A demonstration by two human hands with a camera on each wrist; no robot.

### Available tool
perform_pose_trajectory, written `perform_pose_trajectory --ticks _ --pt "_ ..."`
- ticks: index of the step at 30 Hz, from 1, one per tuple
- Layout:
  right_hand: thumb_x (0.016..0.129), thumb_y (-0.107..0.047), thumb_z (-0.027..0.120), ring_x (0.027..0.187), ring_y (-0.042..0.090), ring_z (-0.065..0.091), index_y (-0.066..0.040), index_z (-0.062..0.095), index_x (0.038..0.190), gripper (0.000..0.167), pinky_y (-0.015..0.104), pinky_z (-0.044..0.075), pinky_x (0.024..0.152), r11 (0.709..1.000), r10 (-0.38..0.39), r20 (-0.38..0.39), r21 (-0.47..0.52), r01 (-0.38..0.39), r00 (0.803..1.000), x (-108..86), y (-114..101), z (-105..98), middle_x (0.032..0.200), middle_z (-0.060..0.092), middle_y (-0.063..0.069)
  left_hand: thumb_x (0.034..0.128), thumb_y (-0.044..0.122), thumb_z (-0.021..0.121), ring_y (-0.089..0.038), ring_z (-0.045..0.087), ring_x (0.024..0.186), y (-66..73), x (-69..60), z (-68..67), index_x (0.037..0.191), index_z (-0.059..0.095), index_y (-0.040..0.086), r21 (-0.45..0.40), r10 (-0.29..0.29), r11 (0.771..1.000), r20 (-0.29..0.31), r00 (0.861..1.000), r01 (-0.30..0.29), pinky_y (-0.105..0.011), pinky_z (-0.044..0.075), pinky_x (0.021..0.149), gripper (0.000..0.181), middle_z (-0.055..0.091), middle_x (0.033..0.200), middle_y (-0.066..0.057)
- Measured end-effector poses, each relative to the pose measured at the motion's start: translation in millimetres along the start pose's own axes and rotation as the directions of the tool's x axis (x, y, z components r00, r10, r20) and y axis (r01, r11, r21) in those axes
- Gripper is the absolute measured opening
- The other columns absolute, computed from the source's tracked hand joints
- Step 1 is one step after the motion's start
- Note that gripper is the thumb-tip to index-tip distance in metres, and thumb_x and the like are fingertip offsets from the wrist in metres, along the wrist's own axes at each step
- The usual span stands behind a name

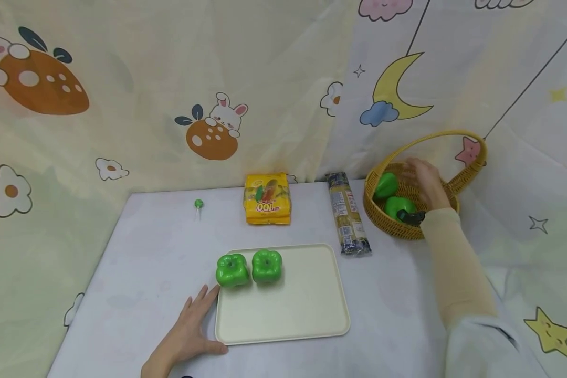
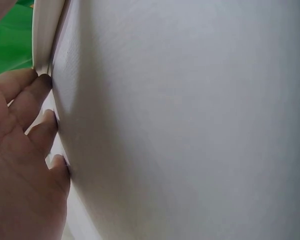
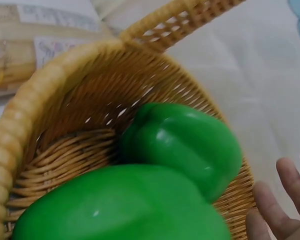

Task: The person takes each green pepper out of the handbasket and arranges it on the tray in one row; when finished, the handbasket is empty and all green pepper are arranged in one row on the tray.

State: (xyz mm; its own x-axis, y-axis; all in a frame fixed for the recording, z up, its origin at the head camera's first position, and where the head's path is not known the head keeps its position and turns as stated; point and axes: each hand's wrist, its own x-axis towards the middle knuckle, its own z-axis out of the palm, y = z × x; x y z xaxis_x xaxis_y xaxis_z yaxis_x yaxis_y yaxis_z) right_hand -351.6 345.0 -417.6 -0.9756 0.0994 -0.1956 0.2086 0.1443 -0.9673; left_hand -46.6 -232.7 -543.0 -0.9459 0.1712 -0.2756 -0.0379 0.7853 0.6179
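Note:
My right hand (image 1: pixel 425 182) reaches over the wicker basket (image 1: pixel 381 219) at the back right, fingers extended, nothing in them. Inside the basket lie two green bell peppers, one (image 1: pixel 386 186) at the back left and one (image 1: pixel 398 206) nearer the front. In the right wrist view both peppers (image 3: pixel 185 145) sit apart from the fingers (image 3: pixel 270 207). My left hand (image 1: pixel 186 333) lies at the left edge of the cream tray (image 1: pixel 302 304), thumb and fingertips spread along its rim. Two more green bell peppers (image 1: pixel 232 270) (image 1: pixel 266 266) stand side by side at the tray's back left.
A yellow snack bag (image 1: pixel 267 199) lies at the back of the table, with a green lollipop (image 1: pixel 198 203) to its left. Between tray and basket is a long clear packet (image 1: pixel 347 214). The basket's tall handle (image 1: pixel 430 137) arches over it; patterned cloth (image 1: pixel 146 94) hangs behind.

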Motion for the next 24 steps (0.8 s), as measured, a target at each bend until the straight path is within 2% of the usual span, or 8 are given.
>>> perform_pose_trajectory --ticks 2,4,8,11,15,20,22,24 --pt "0.098 -0.058 0.048 0.120 0.012 0.052 -0.017 0.036 0.155 0.071 0.037 0.044 0.112 0.996 0.004 -0.006 -0.087 -0.005 1.000 9.2 6.9 -0.1 0.126 0.051 -0.010 0.0434 0.058 0.094 -0.038 0.013 0.158 0.7 0.3 -0.5 0.161 0.025 0.017 -0.012 -0.003 1.000 0.002 1.000 0.003 -0.062 0.001 0.129 0.142 0.026 0.167 -0.013" --pt "0.097 -0.065 0.044 0.125 0.017 0.048 -0.017 0.034 0.156 0.077 0.045 0.038 0.117 0.985 0.003 -0.010 -0.171 -0.004 1.000 14.6 12.5 1.1 0.127 0.050 -0.011 0.0438 0.057 0.094 -0.038 0.013 0.158 1.1 0.8 -0.5 0.160 0.026 0.017 -0.016 -0.003 1.000 -0.001 1.000 0.003 -0.062 0.001 0.129 0.141 0.027 0.167 -0.013" --pt "0.091 -0.072 0.047 0.142 0.029 0.038 -0.022 0.037 0.156 0.083 0.052 0.034 0.121 0.961 0.044 0.004 -0.272 -0.041 0.999 20.4 18.9 3.5 0.149 0.044 0.005 0.0428 0.057 0.095 -0.040 0.014 0.157 2.3 1.0 -1.1 0.160 0.027 0.015 -0.016 0.002 1.000 -0.014 1.000 -0.002 -0.063 0.002 0.128 0.142 0.028 0.166 -0.015" --pt "0.088 -0.075 0.051 0.152 0.035 0.028 -0.021 0.032 0.158 0.091 0.056 0.027 0.127 0.954 0.084 0.034 -0.292 -0.071 0.996 22.1 21.5 4.3 0.166 0.026 0.012 0.0410 0.056 0.095 -0.040 0.015 0.157 3.8 0.6 -1.5 0.160 0.027 0.015 -0.017 -0.006 1.000 -0.016 1.000 0.006 -0.062 0.002 0.129 0.143 0.029 0.166 -0.015" --pt "0.085 -0.076 0.053 0.155 0.037 0.022 -0.017 0.027 0.160 0.099 0.058 0.023 0.128 0.954 0.106 0.043 -0.288 -0.089 0.993 23.3 22.6 4.8 0.169 0.016 0.014 0.0397 0.058 0.094 -0.040 0.016 0.157 5.0 0.4 -1.6 0.159 0.028 0.015 -0.007 -0.011 1.000 -0.020 1.000 0.011 -0.062 0.002 0.129 0.143 0.030 0.165 -0.015" --pt "0.088 -0.074 0.052 0.153 0.036 0.026 -0.020 0.029 0.159 0.091 0.055 0.028 0.126 0.957 0.092 0.070 -0.282 -0.069 0.993 27.2 22.8 5.0 0.169 0.020 0.011 0.0400 0.061 0.093 -0.043 0.018 0.155 4.2 -0.5 -2.1 0.159 0.030 0.012 0.018 0.021 1.000 -0.042 0.999 -0.020 -0.065 0.005 0.127 0.143 0.033 0.163 -0.018" --pt "0.090 -0.072 0.051 0.148 0.034 0.032 -0.024 0.035 0.157 0.084 0.052 0.033 0.122 0.959 0.079 0.070 -0.279 -0.057 0.994 28.9 23.2 4.5 0.164 0.032 0.007 0.0396 0.063 0.092 -0.042 0.018 0.156 3.7 -1.2 -1.7 0.159 0.030 0.013 0.024 0.023 0.999 -0.044 0.999 -0.022 -0.065 0.005 0.127 0.143 0.033 0.163 -0.018" --pt "0.091 -0.070 0.051 0.140 0.029 0.040 -0.027 0.040 0.155 0.078 0.048 0.040 0.116 0.958 0.066 0.065 -0.283 -0.045 0.996 29.7 23.4 3.4 0.151 0.046 -0.002 0.0391 0.063 0.092 -0.042 0.017 0.156 3.1 -1.3 -1.0 0.159 0.029 0.013 0.020 0.021 1.000 -0.042 0.999 -0.020 -0.066 0.004 0.127 0.144 0.033 0.164 -0.018"
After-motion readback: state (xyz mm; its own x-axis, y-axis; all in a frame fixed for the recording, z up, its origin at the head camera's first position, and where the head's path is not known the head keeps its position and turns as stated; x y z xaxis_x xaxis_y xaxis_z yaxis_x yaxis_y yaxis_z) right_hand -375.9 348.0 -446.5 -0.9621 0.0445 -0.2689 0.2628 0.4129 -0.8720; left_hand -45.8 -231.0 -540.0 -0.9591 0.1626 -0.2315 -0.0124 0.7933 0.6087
